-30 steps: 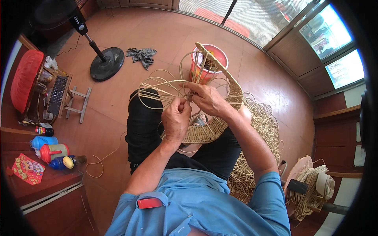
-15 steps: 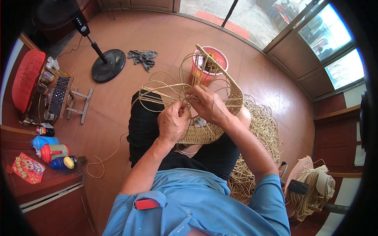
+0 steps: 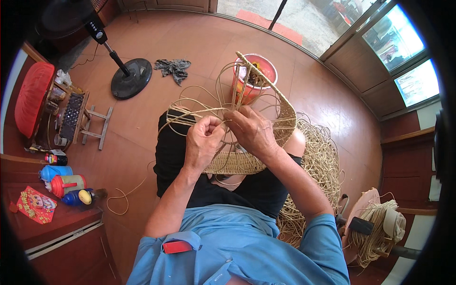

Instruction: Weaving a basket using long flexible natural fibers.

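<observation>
Pinched between thumb and fingertips, the left hand [image 3: 205, 142] is clamped on thin straw-coloured cords [image 3: 183, 119], with the right hand [image 3: 254, 130] closed on strands just beside it, mid-frame. Smooth loops fan out left and above; the curved, coarsely ribbed woven band [image 3: 232, 164] runs below the grip and up its right side

A reddish-brown tiled floor [image 3: 128, 159] spreads across the room, with a pale sheen of light at right. Tall see-through door panels [image 3: 244, 8] line the far side; bright rectangular windowpanes [image 3: 393, 40] sit above brown panelling [image 3: 361, 71]. At left are a black round-based pedestal fan [image 3: 130, 78] and a dark-red wooden cabinet [image 3: 78, 256].
</observation>
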Available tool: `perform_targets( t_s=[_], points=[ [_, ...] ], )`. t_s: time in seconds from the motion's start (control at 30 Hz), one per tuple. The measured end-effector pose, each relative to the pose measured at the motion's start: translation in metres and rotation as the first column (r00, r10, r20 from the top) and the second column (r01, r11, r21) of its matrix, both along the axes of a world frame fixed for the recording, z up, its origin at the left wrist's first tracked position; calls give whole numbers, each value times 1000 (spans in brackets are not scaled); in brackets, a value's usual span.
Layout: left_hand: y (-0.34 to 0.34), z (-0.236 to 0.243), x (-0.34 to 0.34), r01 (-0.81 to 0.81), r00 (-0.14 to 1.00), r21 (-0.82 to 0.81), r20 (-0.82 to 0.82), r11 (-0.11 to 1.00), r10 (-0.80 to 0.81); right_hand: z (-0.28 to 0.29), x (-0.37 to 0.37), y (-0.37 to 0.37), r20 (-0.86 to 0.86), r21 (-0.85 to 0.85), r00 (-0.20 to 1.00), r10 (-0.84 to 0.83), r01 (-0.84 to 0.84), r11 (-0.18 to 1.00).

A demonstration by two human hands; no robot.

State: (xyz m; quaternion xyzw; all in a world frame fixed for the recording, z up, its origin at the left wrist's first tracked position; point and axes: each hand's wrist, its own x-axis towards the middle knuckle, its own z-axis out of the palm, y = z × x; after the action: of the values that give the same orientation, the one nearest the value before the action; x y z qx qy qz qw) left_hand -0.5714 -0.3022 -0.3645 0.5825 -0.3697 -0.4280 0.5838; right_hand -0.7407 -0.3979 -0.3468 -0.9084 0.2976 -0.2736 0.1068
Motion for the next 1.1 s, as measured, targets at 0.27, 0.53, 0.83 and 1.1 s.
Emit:
perform_targets(
  t_s=[0.27, 0.53, 0.83, 1.1],
  points=[
    [20, 16, 21, 126, 984, -39, -121, 991, -130, -19, 0, -9, 126, -88, 991, 50, -39, 995],
    [26, 21, 41, 203, 953, -207, -183, 957, -242, -21, 5, -12, 89, -33, 996, 22, -19, 999],
    [-6, -6, 10, 85, 566, -186, 818, 979, 106, -21, 6, -15, 49, 17, 999, 0, -1, 1000],
    [-11, -20, 5, 118, 176, -313, 941, 942, 290, -18, 5, -13, 71, 27, 997, -6, 4, 1000]
  ],
)
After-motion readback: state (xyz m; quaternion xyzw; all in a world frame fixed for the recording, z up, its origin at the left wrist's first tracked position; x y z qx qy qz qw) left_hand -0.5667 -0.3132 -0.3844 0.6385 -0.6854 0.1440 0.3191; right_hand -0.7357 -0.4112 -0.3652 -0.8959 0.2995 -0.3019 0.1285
